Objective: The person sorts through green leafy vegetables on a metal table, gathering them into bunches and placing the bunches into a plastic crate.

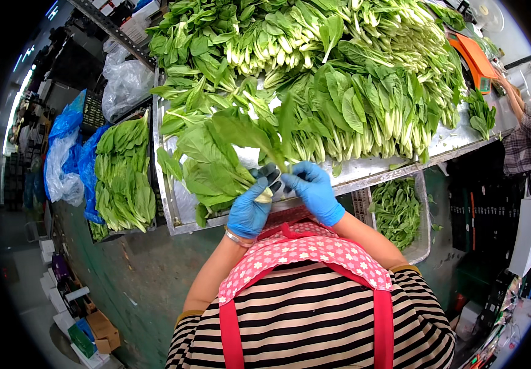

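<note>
My left hand (252,206), in a blue glove, is closed round the stems of a bunch of leafy greens (210,160) at the front left of the metal table (370,177); some of its fingertips are behind the stems. My right hand (307,187), also blue-gloved, pinches a single upright leaf (259,138) by its stem, just right of the bunch. Loose greens (228,92) lie behind the bunch, and a dense pile of greens with pale stems (364,111) fills the back and right of the table.
Crates of greens stand at left (121,172) and below the table (394,215). Blue bags (68,126) and clear bags (124,80) lie at left. A co-worker in plaid (527,138) reaches toward an orange scale (473,61) at right. A metal post (108,31) rises upper left.
</note>
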A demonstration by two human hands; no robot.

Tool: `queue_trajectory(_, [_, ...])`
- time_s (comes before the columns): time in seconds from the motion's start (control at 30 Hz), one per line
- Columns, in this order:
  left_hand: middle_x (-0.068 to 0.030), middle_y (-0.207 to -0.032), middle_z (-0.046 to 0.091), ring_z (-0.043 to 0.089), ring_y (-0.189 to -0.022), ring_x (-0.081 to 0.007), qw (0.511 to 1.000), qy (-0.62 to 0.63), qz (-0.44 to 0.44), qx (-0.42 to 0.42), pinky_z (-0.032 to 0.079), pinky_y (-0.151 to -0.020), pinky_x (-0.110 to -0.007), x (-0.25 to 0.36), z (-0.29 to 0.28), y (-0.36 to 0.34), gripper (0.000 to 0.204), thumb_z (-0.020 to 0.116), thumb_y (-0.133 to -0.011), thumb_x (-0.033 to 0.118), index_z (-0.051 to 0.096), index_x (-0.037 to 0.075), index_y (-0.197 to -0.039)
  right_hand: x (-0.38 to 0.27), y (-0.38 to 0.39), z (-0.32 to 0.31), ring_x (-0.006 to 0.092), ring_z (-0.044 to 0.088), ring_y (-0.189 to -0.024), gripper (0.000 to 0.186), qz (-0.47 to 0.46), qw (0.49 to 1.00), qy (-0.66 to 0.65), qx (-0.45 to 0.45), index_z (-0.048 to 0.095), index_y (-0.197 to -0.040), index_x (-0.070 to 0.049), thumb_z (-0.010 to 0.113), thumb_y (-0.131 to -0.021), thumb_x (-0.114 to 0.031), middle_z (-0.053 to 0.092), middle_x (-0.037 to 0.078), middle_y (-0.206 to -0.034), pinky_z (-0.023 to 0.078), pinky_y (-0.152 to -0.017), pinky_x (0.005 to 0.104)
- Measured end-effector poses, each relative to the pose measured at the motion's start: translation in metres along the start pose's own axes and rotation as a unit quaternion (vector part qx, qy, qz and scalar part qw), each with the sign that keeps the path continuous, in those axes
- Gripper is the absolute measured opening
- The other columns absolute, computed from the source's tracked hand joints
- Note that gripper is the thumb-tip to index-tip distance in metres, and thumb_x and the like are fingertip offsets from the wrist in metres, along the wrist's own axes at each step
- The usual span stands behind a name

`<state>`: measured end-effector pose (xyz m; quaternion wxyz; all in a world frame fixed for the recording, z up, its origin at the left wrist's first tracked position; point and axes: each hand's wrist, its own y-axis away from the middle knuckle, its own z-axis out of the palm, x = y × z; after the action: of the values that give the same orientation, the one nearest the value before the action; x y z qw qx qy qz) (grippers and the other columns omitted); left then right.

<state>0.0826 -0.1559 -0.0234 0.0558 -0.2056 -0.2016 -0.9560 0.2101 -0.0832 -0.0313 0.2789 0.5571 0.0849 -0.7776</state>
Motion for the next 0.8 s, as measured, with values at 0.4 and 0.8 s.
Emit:
queue_trajectory(0.4, [-0.0105, -0.101, 0.056, 0.055, -0.090, -0.0214, 1.000, 0.009, -0.002, 0.017, 0.046, -0.077, -0.036, 0.009, -0.012, -0.006, 0.031, 0.052, -0.084, 0.010, 0.046, 0.001, -0.113, -0.010, -0.023, -0.060, 0.0258, 0.055, -0.052, 0.022, -0.107, 0.701, 0.690, 0.146, 0.060, -0.074, -0.009, 0.062, -0.074, -0.031, 0.056, 0.012, -0.060, 0.043, -0.048, 0.0328])
queue_trajectory(0.8, [-0.0076, -0.103, 0.056, 0.054, -0.093, -0.0208, 0.999, 0.001, 0.042, 0.003, 0.046, -0.080, -0.035, 0.012, -0.009, -0.004, 0.043, 0.051, -0.084, 0.007, 0.038, 0.012, -0.124, -0.030, -0.019, -0.025, 0.0046, 0.043, -0.047, 0.020, -0.040, 0.980, 0.141, 0.133, 0.056, -0.075, -0.001, 0.061, -0.080, -0.019, 0.050, -0.001, -0.057, 0.035, -0.042, 0.0198])
